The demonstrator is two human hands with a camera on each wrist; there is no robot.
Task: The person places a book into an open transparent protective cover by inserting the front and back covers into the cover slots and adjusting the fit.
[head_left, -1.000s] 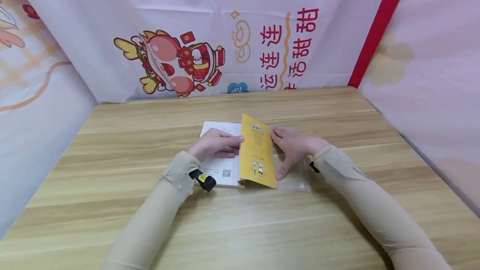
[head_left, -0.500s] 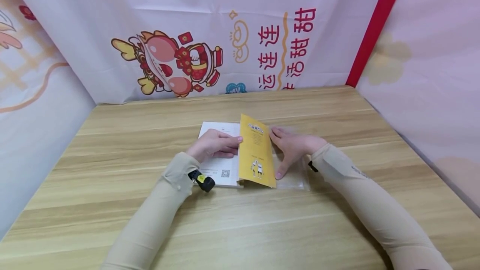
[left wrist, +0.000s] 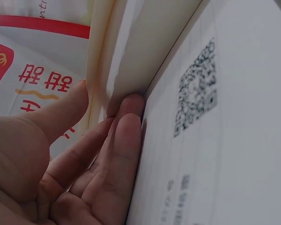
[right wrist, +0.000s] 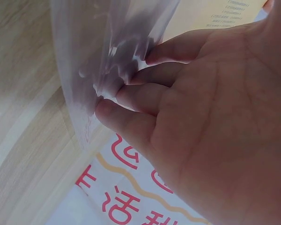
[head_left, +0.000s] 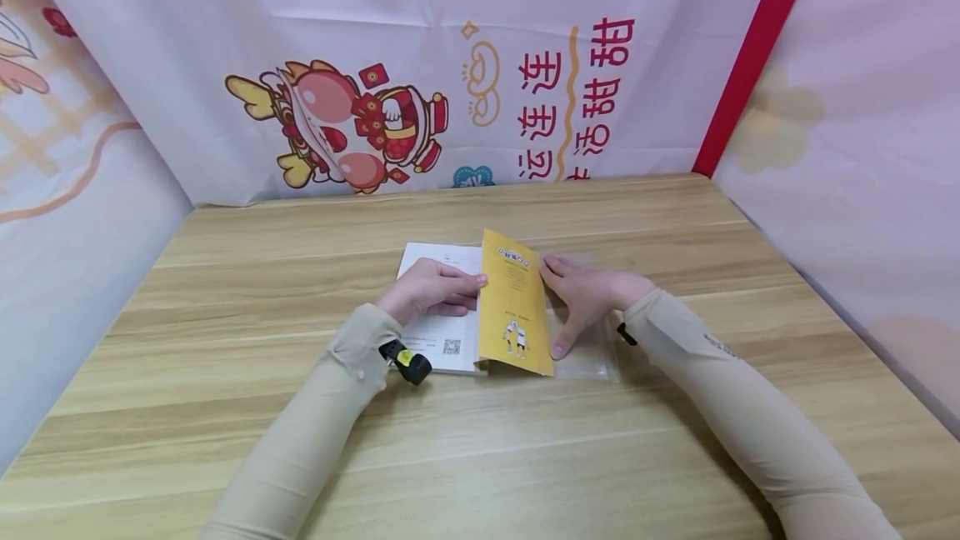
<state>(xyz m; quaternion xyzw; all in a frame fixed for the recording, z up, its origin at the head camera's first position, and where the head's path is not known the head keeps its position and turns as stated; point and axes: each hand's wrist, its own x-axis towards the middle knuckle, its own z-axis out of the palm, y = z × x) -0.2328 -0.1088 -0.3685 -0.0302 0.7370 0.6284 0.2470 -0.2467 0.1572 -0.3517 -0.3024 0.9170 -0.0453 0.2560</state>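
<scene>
A book lies on the table with a white page [head_left: 442,343] showing at left, a QR code near its lower edge. Its yellow cover flap [head_left: 516,307] stands raised at a slant. My left hand [head_left: 433,288] pinches the flap's left edge, thumb outside and fingers on the page side; the left wrist view shows the fingers [left wrist: 126,136] in the fold beside the page. To the right, clear plastic film [head_left: 592,361] lies under and around my right hand [head_left: 588,298], whose spread fingers touch it by the flap's right edge. In the right wrist view the fingertips press the crinkled film [right wrist: 103,51].
The wooden table [head_left: 480,457] extends around the book on all sides. Behind it hangs a white printed cloth [head_left: 420,7] with a red border and cartoon figure, and more cloth [head_left: 870,123] hangs at the right side.
</scene>
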